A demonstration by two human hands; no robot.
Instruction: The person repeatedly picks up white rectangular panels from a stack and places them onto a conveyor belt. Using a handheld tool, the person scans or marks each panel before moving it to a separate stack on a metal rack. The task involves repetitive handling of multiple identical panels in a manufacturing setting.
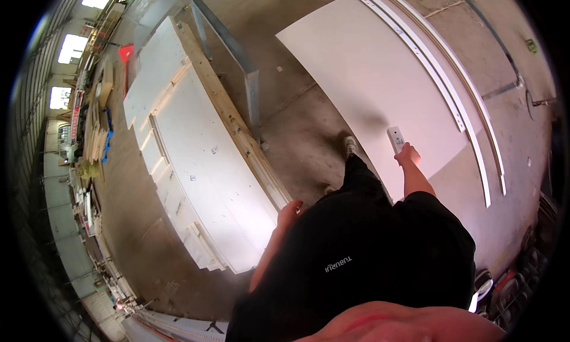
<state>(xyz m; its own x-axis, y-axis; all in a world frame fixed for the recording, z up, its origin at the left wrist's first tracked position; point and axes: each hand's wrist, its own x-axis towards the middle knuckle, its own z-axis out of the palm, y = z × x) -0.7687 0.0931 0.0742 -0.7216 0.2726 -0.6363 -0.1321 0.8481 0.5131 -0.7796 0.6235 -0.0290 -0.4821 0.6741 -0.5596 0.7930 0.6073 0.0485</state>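
Note:
My right hand (408, 156) hangs at my side, closed around a small white rectangular device (396, 139) with buttons. It is held above a large white board (368, 75) lying on the concrete floor. My left hand (289, 213) hangs at my left hip, fingers curled with nothing seen in it, close to the near end of a long wooden beam (237, 125). That beam runs along a stack of large white panels (196, 164). My foot in a light shoe (350, 145) is stepping by the board's edge.
Long white strips (451, 99) lie on the floor right of the board. A grey metal frame (237, 51) stands behind the beam. Timber and clutter (95, 128) line the left wall. Round containers (510, 282) sit at lower right.

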